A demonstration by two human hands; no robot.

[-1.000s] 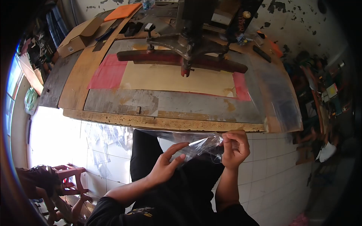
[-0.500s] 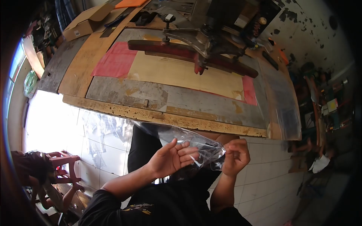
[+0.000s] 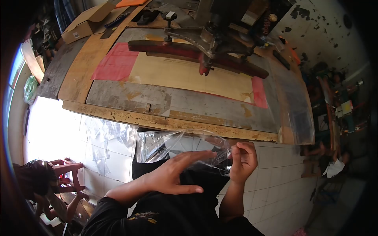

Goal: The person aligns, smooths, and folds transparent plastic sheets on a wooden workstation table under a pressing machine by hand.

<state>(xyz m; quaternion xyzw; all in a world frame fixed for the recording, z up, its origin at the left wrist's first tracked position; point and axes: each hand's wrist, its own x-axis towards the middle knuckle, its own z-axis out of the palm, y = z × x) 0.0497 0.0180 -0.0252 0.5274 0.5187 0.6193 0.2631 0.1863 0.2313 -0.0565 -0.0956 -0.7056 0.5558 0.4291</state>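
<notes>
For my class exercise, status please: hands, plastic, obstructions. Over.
Right hand pinching clear plastic. Left hand open, contact with plastic unclear. Table edge close ahead.

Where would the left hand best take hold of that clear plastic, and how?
Probably at the left edge of the clear plastic, pinched between the thumb and fingers of the left hand, coming from the left: that end spreads wide, while the right hand pinches the gathered right end.

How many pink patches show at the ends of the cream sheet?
2. The larger pink patch is at the left end of the cream sheet, the smaller pink patch at its right end. More pink may be hidden under the sheet or behind the red bar.
</notes>
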